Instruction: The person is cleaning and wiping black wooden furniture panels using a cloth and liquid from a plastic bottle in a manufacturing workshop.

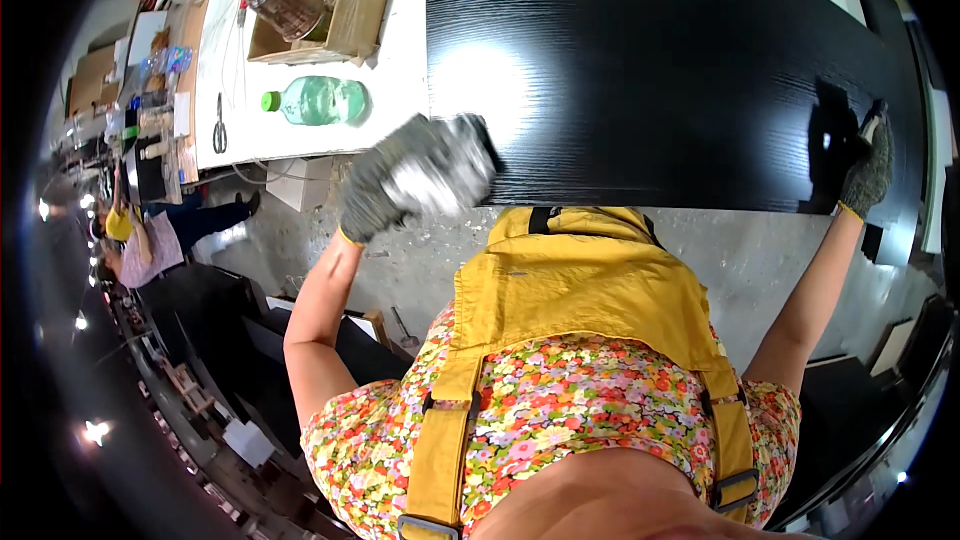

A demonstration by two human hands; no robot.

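A glossy black wood-grain board (640,70) lies flat in front of me, its near edge close to my yellow apron bib. My left hand (385,180), in a grey knitted glove, is closed on a crumpled white cloth (435,185) at the board's near left corner. Motion smears both cloth and fingers. At the far right my right hand (870,175), gloved the same way, grips the board's right edge; its fingers are partly hidden. A dark reflection of that hand shows on the board's surface.
Left of the board, a white tabletop (400,90) bears a green-capped bottle (325,101), scissors (220,125) and a cardboard box (370,0) with a jar (285,5) inside. Another person (150,245) is at the far left. More black panels (895,225) stand at the right.
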